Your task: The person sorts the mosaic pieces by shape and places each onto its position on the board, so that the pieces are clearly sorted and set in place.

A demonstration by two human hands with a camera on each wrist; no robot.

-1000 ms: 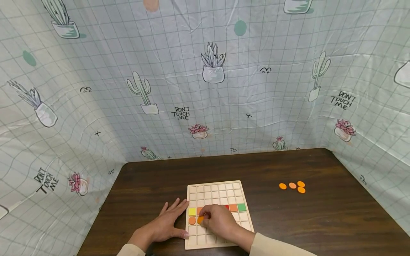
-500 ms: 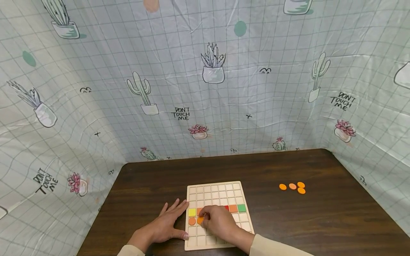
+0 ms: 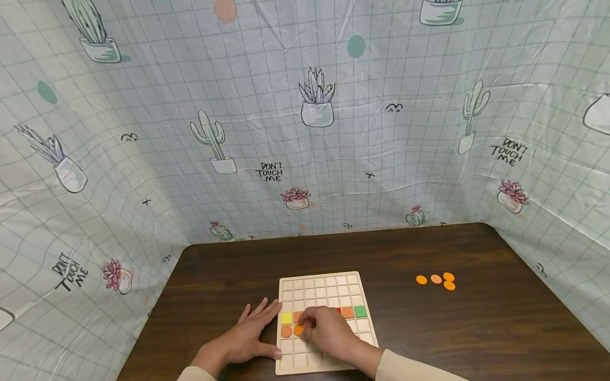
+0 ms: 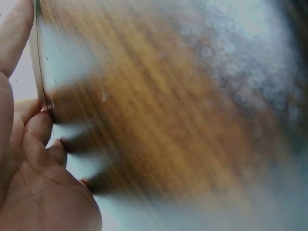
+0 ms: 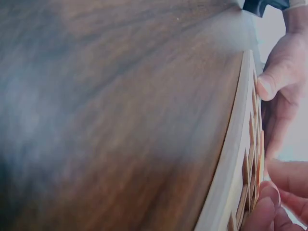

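Note:
A wooden grid board (image 3: 314,365) lies on the table. Across its middle row run coloured square tiles, among them a yellow tile (image 3: 286,318) and a green tile (image 3: 360,311); my right hand covers part of that row. Below the yellow one sits a darker orange disc (image 3: 286,331). In the cell to its right, the thumb and fingers of my right hand (image 3: 329,330) pinch a bright orange disc (image 3: 298,330), partly hidden by them. My left hand (image 3: 245,336) lies spread at the board's left edge, with fingertips and thumb touching it; the left wrist view shows its palm (image 4: 43,192).
Several loose orange discs (image 3: 449,286) lie on the dark wooden table (image 3: 500,328), right of the board. A cactus-print curtain (image 3: 333,159) stands behind the table and along both sides.
Both hands stay almost where they were. The head view has shifted slightly, so everything sits a little lower in it.

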